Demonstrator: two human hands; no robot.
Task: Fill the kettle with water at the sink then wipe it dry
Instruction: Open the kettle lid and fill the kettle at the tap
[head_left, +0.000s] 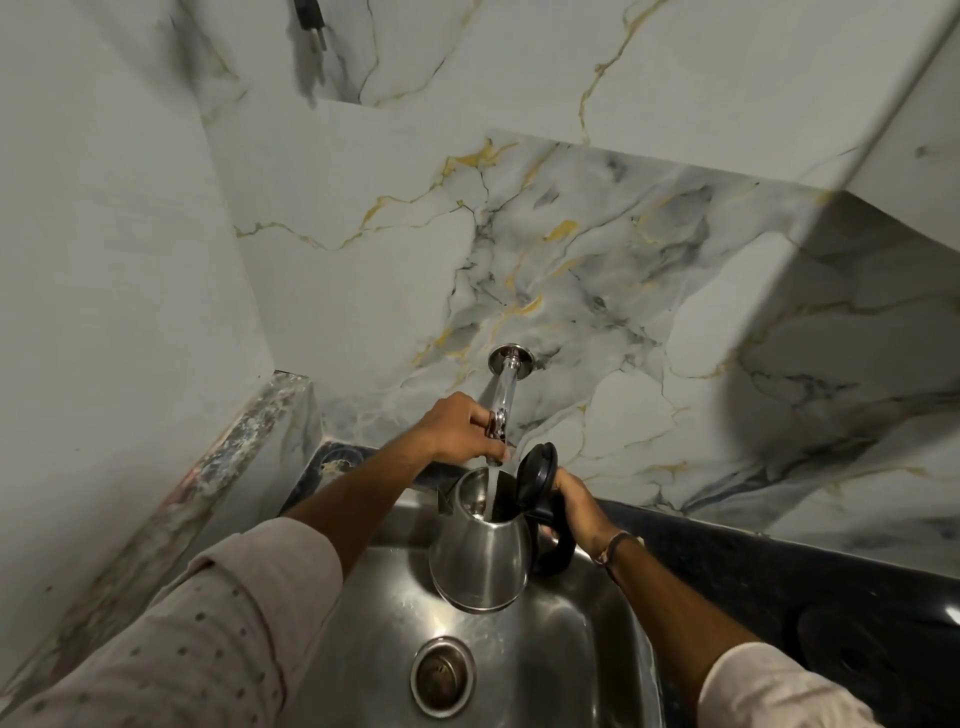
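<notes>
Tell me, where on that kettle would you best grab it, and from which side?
By the black loop handle, coming from the right, as the right hand does now. The handle sticks out on the side away from the spout, and the open lid stands up above it, leaving the mouth free under the tap, which the left hand holds.

A person is wearing a pale, off-white long-sleeved shirt, its left sleeve (171, 634) showing a scatter of small dark dots and its right sleeve (774, 691) looking plain. Both cuffs are sitting pushed back, leaving the forearms bare. A thin dark band with a lighter thread (615, 545) is circling the right wrist.
</notes>
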